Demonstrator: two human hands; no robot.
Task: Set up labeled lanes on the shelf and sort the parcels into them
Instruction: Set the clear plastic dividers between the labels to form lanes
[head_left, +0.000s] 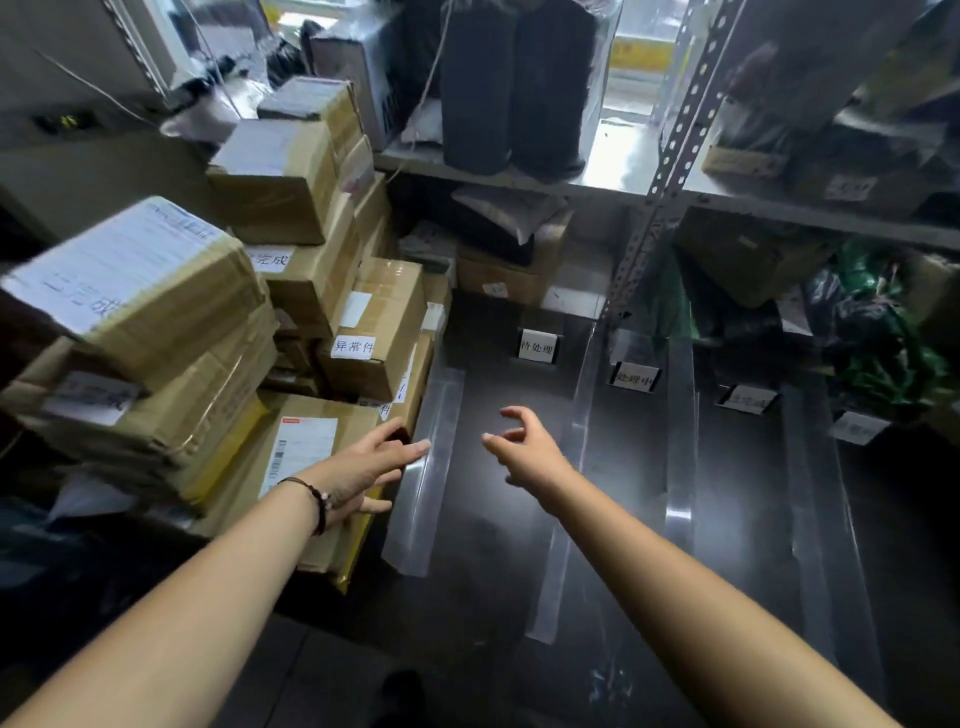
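Reaching forward, left hand (363, 467) flat with straight fingers on a box (353, 426) of the parcel stack (171, 332), right hand (530, 447) loosely curled and empty above the shelf (493, 545), tape strip (431, 457) between both hands, lane labels (537, 345) beyond the fingertips

Parcels (291, 182): brown cardboard under glossy clear tape; white labels with black print.
Lowest front parcel (353, 421): brown, with yellow tape along the edges; white label headed by a red bar, with a black barcode.
Shelf deck (493, 545): near-black, dull sheen.
Lane strips (423, 467): clear, with pale grey glare.
Lane cards (537, 345): white, black characters.
Upright post (680, 140): grey metal, regular rows of punched holes.
Upper-shelf bundles (519, 88): black, under clear wrap.
Bag at right (883, 332): green and black, mottled.
Bracelet (318, 501): black cord, one pale bead.
Sign at top (641, 54): yellow; markings too blurred to read.
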